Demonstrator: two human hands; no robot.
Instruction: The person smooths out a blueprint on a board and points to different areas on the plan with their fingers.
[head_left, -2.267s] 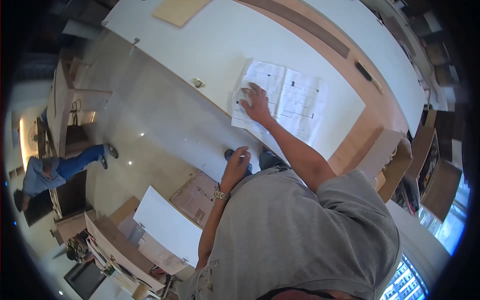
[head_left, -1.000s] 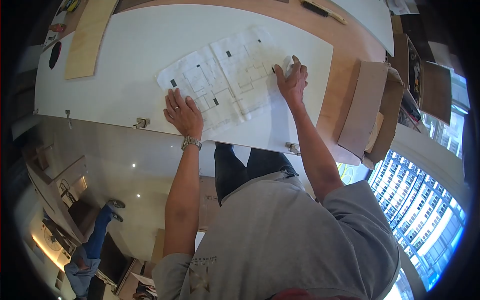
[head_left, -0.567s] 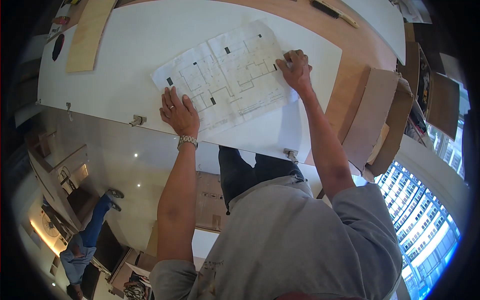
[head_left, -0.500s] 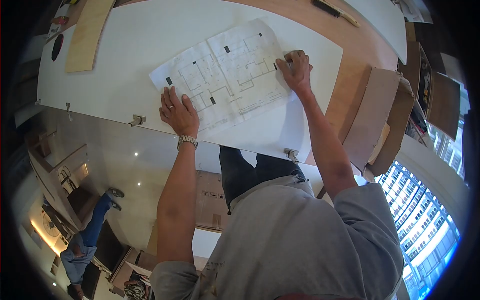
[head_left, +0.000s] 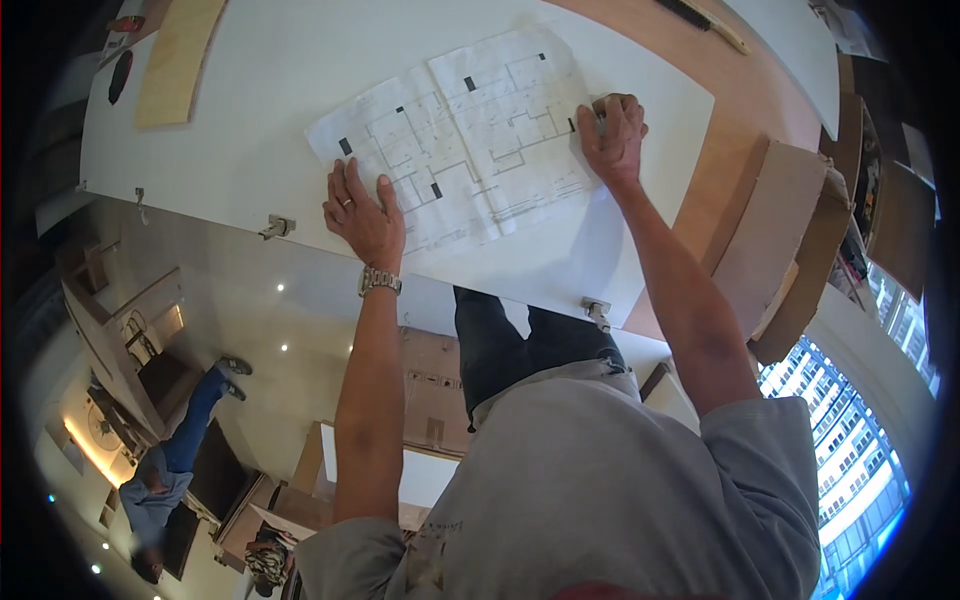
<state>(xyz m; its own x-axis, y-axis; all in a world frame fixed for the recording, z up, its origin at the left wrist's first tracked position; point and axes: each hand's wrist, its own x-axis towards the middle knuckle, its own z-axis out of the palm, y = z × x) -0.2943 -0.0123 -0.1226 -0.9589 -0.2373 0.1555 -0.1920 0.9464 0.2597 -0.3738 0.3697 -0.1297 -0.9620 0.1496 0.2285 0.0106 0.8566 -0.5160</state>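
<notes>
A printed floor plan [head_left: 460, 140], creased down the middle, lies on a white panel [head_left: 270, 130]. My left hand [head_left: 366, 215] rests flat on the lower left part of the sheet, fingers stretched, with a ring and a metal wristwatch [head_left: 380, 281] on that arm. At the sheet's right edge, my right hand [head_left: 615, 140] has its fingers bent and its thumb against the paper, pinching the edge. Metal hinges [head_left: 278, 228] sit along the panel's near edge, and another hinge [head_left: 596, 308] is further right.
A wooden strip [head_left: 180, 65] and a black oval item [head_left: 120, 77] lie on the left. A wooden-handled brush [head_left: 705, 22] is at the upper right, above an open cardboard box [head_left: 750, 225]. Another person [head_left: 165, 480] is at the lower left, apart from the panel.
The camera view has shifted slightly, so the panel, sheet and hands appear a little further right. Both hands keep nearly the same places on the sheet.
</notes>
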